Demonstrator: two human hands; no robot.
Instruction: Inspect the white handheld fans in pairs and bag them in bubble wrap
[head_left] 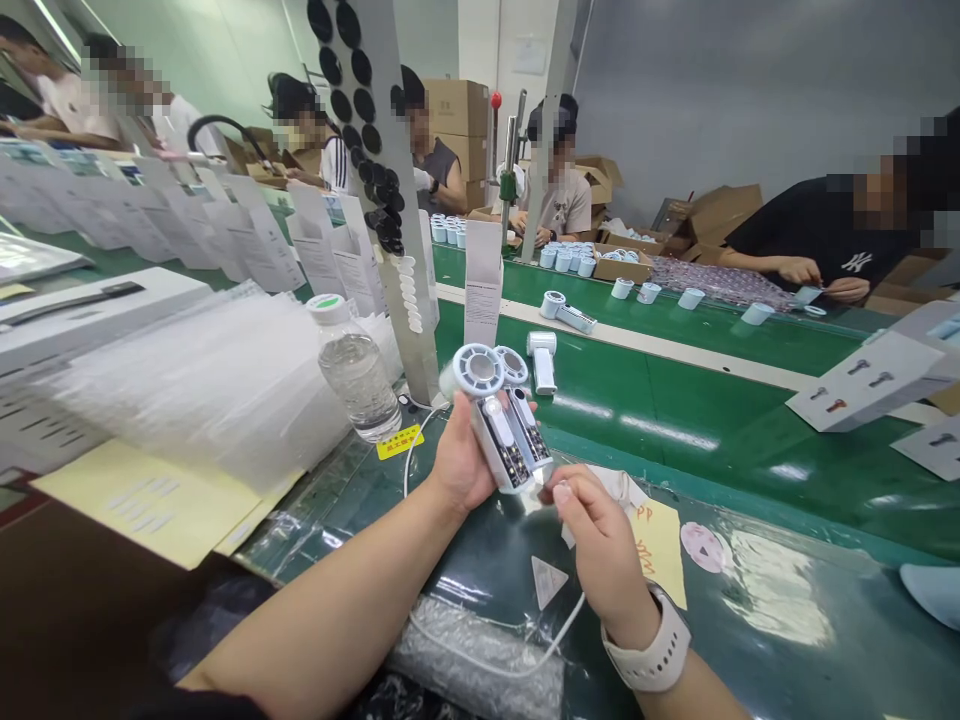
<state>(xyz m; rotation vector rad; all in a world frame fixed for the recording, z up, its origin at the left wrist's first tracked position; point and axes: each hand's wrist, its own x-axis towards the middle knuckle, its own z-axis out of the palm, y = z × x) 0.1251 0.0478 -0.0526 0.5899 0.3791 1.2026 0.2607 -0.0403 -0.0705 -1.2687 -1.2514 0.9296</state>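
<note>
My left hand (461,465) holds a pair of white handheld fans (499,420) side by side, their round grilled heads pointing away from me. Dark speckled panels show on the fan handles. My right hand (600,545) comes in from the right, with its thumb and forefinger pinched at the lower end of the fans. What lies between those fingertips is too small to tell exactly. A crumpled white scrap (607,487) sits just behind that hand. A white watch band (646,640) circles my right wrist, and a thin white cable (480,640) runs below my hands.
A water bottle (356,375) stands at left beside stacked white cartons (225,225) and a plastic-wrapped pile (202,385). A bubble-wrap bag (472,660) lies in front of me. Further white fans (542,360) stand on the green conveyor belt (675,380), with co-workers beyond it.
</note>
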